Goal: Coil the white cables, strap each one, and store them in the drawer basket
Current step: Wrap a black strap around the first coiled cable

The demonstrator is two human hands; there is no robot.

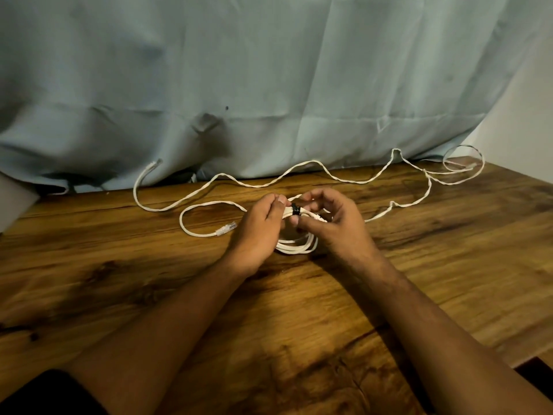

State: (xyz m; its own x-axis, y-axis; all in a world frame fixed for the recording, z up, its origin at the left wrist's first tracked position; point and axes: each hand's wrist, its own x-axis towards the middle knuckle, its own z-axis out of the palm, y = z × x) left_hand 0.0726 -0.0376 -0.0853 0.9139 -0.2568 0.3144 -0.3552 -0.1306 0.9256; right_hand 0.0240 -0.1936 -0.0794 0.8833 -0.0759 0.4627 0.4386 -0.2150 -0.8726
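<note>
A coiled white cable (296,246) hangs between both hands above the wooden table (149,280). A black strap (295,209) wraps the top of the coil. My left hand (259,232) grips the coil just left of the strap. On the strap's right side, my right hand (332,223) pinches the bundle. One free end of this cable loops out left and ends in a clear plug (226,228) on the table. A second white cable (317,164) lies loose and uncoiled along the table's back edge. The drawer basket is not in view.
A pale blue cloth (269,85) hangs behind the table and reaches its back edge. The table's right edge (520,357) runs diagonally at lower right, with a white wall (532,115) beyond it.
</note>
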